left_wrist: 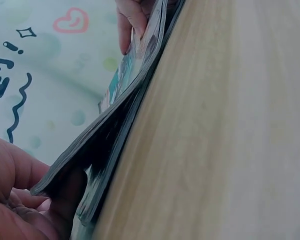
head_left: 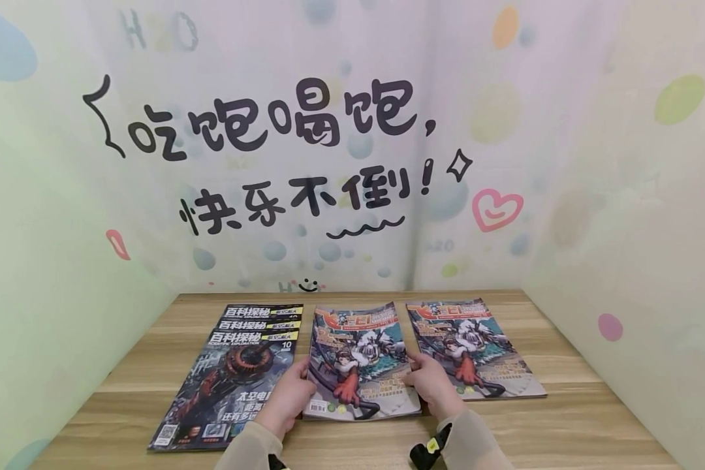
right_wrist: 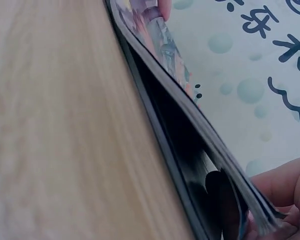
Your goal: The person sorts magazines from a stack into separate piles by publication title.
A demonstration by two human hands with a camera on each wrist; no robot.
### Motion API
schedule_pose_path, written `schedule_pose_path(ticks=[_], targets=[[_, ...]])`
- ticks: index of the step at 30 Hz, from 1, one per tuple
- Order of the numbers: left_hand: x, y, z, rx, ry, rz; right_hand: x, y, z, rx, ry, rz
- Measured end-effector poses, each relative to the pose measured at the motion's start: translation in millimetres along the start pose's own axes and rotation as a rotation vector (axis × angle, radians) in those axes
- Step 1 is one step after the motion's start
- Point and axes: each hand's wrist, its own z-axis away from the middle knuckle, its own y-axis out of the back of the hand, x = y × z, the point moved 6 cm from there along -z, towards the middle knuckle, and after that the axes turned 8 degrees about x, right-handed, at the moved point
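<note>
Both of my hands are at the middle magazine (head_left: 361,356), which has an action-figure cover with a red-clad character. My left hand (head_left: 289,395) pinches its left edge, and my right hand (head_left: 433,385) pinches the right edge. From the left wrist view, the left hand (left_wrist: 20,192) has its thumb above and fingers under the bent-up side of the magazine. Another magazine (right_wrist: 162,137) lies flat beneath it, with a dark gap between the two. At the right side, the right hand (right_wrist: 285,195) also has fingers tucked under the raised edge.
Left of my hands lie several overlapping dark science magazines (head_left: 235,385), fanned so their titles show. A magazine with the same cover as the middle one (head_left: 476,352) lies on the right. All rest on a wooden table (head_left: 581,418), before a printed curtain backdrop (head_left: 358,59).
</note>
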Motion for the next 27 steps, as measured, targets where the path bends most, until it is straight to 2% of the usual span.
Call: schedule_pose_path(ticks=[10,17,21,27], targets=[[5.5,-1.0,3.0,0.006,-0.015,0.038,-5.7,7.2,0.3,0.050,0.023,-0.012],[11.0,-4.2,7.7,0.008,-0.028,0.067,-6.9,13.6,0.2,0.044,0.025,-0.007],[14.9,-8.9,10.9,-0.003,-0.049,0.090,-6.3,20.6,-1.2,0.046,0.037,0.007],[18.6,-21.6,15.6,-0.008,-0.048,0.108,-5.0,36.5,-2.6,0.022,0.070,0.028]])
